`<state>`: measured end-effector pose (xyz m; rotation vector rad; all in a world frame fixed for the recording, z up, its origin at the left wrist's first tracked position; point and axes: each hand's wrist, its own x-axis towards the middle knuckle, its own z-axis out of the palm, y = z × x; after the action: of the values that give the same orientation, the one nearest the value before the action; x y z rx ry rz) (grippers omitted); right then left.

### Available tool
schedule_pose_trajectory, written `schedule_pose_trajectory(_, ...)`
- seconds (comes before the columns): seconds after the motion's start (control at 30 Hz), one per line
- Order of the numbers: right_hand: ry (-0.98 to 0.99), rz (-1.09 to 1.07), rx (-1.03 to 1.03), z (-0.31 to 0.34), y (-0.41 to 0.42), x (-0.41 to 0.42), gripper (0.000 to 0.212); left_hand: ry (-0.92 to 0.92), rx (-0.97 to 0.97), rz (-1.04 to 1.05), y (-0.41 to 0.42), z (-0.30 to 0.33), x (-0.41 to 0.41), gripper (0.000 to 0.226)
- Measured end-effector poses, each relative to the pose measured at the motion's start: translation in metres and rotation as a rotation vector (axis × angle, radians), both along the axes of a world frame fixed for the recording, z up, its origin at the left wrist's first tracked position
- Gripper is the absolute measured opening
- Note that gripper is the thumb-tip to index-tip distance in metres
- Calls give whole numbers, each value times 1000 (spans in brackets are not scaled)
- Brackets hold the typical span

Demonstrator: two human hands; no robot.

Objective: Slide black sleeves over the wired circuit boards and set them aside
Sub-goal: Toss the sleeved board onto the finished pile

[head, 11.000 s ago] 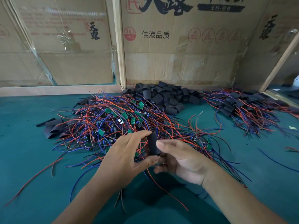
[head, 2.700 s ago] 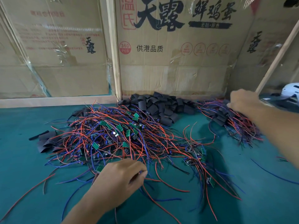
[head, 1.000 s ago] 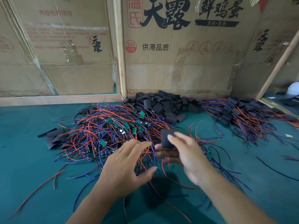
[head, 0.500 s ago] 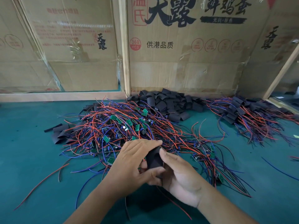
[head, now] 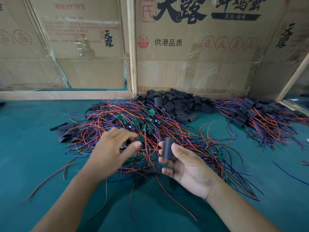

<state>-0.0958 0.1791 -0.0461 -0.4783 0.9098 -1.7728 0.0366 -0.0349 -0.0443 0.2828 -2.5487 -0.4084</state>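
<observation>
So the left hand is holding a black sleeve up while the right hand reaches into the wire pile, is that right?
Not quite: the hands are swapped. In the head view the right hand holds the short black tubular sleeve up, pinched by thumb and fingers, while the left hand reaches, fingers spread, into the tangled pile of red and blue wires with small green circuit boards.

This looks like a small assembly workshop or packing room rather than a home. A green-covered bench (head: 25, 148) carries bulk piecework: a large tangle of red and blue wired circuit boards (head: 133, 124) at its middle, a heap of black sleeves (head: 175, 104) along its far edge, and a sleeved batch (head: 260, 118) toward its far right corner. Flattened printed cardboard cartons (head: 192, 47), taped to wooden framing (head: 133, 47), wall the bench's far edge.
</observation>
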Motion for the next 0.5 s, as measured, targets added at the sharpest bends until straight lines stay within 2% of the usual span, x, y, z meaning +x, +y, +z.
schedule_pose_trajectory(0.07, 20, -50, 25, 3, 1, -2, 26, -28, -56, 149, -15, 3, 6, 26)
schedule_pose_trajectory(0.13, 39, -85, 38, 5, 1, -3, 23, -158, -49, 171, -28, 4, 17, 16)
schedule_pose_trajectory(0.23, 63, -114, 48, 7, 2, -3, 21, -423, 21, 43, -33, 7, 27, 20)
schedule_pose_trajectory(0.3, 69, -114, 49, 6, 3, -4, 21, -516, 30, -4, -32, 6, 29, 21)
schedule_pose_trajectory(0.5, 93, -98, 77, 4, 1, -5, 26, -519, -18, 42, -37, 3, 28, 25)
